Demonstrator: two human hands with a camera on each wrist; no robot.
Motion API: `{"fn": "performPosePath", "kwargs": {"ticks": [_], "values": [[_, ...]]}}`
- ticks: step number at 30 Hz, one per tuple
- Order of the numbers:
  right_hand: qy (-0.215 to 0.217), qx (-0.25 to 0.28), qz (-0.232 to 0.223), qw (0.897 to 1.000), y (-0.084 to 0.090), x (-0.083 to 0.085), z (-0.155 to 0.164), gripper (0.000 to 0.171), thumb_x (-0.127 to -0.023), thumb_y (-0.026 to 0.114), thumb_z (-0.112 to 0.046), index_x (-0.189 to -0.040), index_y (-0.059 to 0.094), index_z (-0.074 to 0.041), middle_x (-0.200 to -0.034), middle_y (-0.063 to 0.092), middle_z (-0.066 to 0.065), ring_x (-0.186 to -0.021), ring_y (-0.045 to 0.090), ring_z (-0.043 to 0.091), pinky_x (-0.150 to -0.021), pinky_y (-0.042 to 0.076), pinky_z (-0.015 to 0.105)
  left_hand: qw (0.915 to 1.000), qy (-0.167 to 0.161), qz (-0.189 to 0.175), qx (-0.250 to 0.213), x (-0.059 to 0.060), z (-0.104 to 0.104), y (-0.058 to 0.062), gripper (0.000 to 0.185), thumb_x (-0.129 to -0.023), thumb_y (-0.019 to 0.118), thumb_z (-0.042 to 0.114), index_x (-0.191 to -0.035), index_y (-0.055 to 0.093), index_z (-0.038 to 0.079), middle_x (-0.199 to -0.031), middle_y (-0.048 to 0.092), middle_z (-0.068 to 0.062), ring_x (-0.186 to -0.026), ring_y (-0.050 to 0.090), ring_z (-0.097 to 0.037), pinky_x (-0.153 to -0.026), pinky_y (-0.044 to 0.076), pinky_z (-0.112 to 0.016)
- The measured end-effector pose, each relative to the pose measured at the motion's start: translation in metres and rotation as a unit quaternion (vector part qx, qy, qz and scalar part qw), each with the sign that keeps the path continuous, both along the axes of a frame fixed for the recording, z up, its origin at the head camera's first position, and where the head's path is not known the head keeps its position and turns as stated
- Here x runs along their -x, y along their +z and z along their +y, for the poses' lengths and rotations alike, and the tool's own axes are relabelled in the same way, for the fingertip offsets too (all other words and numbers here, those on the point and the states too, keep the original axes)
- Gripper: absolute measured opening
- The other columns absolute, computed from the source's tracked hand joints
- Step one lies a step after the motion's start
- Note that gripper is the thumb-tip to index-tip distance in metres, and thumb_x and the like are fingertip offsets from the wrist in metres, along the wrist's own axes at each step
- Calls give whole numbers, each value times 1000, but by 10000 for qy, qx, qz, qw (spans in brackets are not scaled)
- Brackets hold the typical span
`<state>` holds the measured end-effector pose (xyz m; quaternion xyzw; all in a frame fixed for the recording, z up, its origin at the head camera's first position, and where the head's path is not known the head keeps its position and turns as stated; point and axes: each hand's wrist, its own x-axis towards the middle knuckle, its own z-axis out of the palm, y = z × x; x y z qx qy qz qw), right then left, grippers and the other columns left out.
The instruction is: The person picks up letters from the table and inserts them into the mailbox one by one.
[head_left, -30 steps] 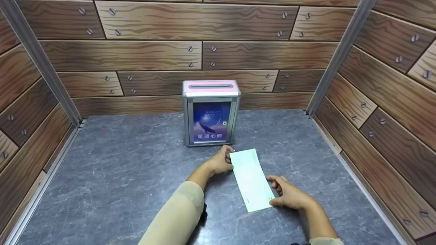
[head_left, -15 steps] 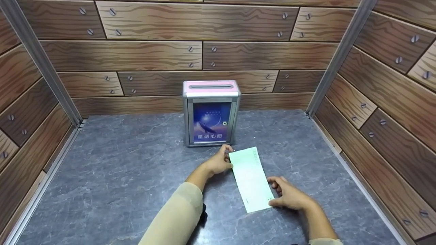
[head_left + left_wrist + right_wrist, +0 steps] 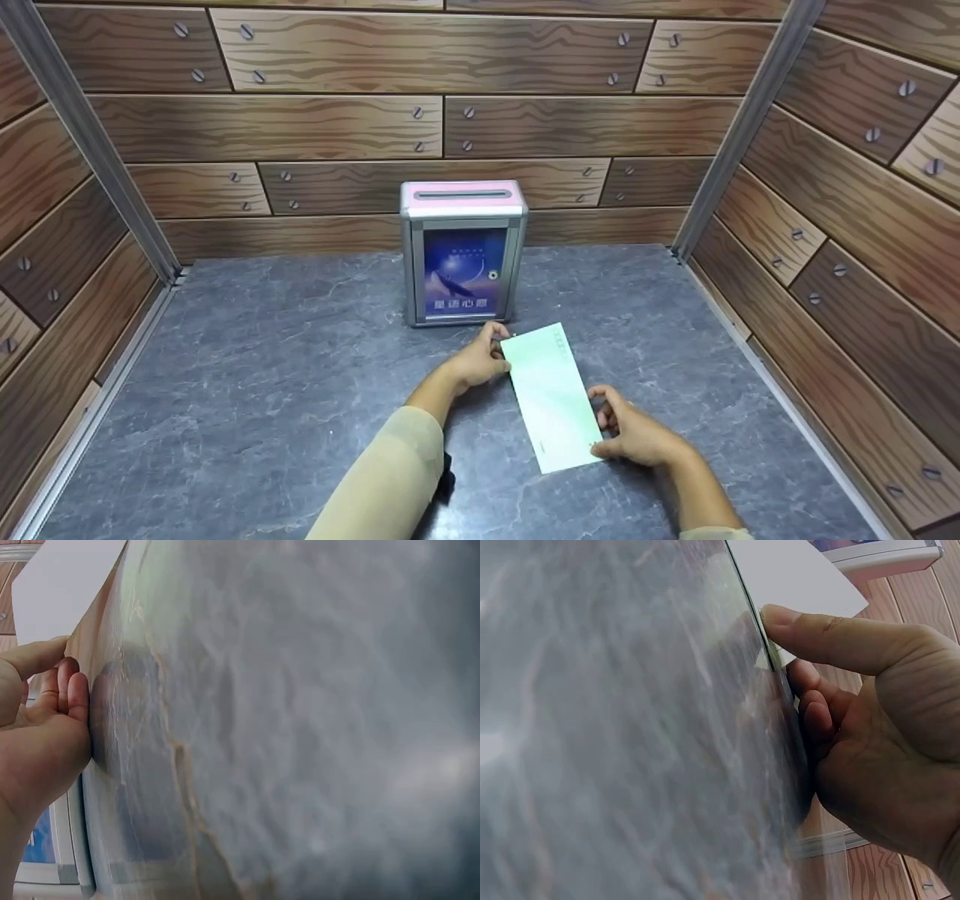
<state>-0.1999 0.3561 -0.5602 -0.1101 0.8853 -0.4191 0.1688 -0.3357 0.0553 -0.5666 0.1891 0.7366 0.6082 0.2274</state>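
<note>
A pale green envelope (image 3: 551, 397) lies slanted just above the grey tabletop (image 3: 262, 375), in front of a silver box (image 3: 463, 251) with a pink slotted top and a blue picture on its front. My left hand (image 3: 499, 351) pinches the envelope's far left corner, thumb on top and fingers curled under. My right hand (image 3: 604, 429) holds the near right edge the same way. The left wrist view shows the left hand (image 3: 45, 701) at the envelope (image 3: 64, 585). The right wrist view shows the thumb of the right hand (image 3: 810, 660) over the envelope (image 3: 795, 574).
Wood-pattern walls (image 3: 450, 120) with metal corner posts (image 3: 739, 127) close in the table on the left, back and right. The box stands near the back wall, a short way beyond the envelope. Grey marbled surface stretches to both sides of the hands.
Both hands keep their hold on the envelope. It has shifted very slightly to the left; little else differs.
</note>
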Motion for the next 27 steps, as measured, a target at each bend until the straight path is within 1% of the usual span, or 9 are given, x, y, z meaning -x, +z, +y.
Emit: {"fn": "performPosePath", "kwargs": {"ticks": [3,6,10,15,19,23,27], "values": [[5,-41,13,10000,1,1,-2,80,-87,89,-9,-149,38,-11,-101,53,9,-88,50,20,-72,42,24,9999,73,67,-31,0,-1,-1,47,-98,61,-9,-135,39,10,-95,50,0,-83,47,-14,-67,38,-23],[19,-132,123,9998,2,2,-5,79,-86,89,-7,-147,38,-11,-99,53,8,-85,50,19,-70,42,24,9998,189,93,-75,0,-2,-1,46,-98,62,-8,-134,40,10,-95,49,0,-82,47,-14,-65,38,-23],[26,-291,300,9991,5,4,-11,78,-84,88,-5,-145,39,-11,-98,55,8,-84,51,18,-69,42,24,9991,386,74,-184,-2,-3,1,43,-98,62,-8,-130,41,12,-98,52,-1,-87,50,-14,-70,40,-23],[-93,-476,335,9983,8,2,-16,79,-85,88,-3,-146,38,-14,-96,58,8,-83,55,20,-67,44,26,9979,591,-55,-248,-2,-2,0,40,-101,64,-2,-128,41,16,-104,58,-4,-95,53,-16,-78,43,-26],[-92,-587,391,9975,10,-1,-17,80,-85,87,-3,-146,37,-15,-93,60,8,-79,56,20,-63,45,26,9966,777,-71,-272,-6,-1,-2,39,-102,65,0,-130,42,16,-101,56,-3,-91,53,-17,-76,44,-26],[-47,-470,387,9981,14,0,-19,80,-87,86,-5,-148,36,-16,-88,61,6,-76,56,19,-62,45,25,9935,1045,31,-449,-11,-2,2,39,-101,64,-1,-131,43,13,-100,57,-4,-89,54,-17,-74,46,-25],[-50,-21,235,9997,20,4,-23,80,-89,85,-5,-149,34,-16,-84,58,3,-71,53,15,-61,45,22,9886,1242,28,-851,-10,-4,12,42,-100,62,-3,-136,44,7,-105,62,-8,-91,58,-17,-77,52,-30]]}}
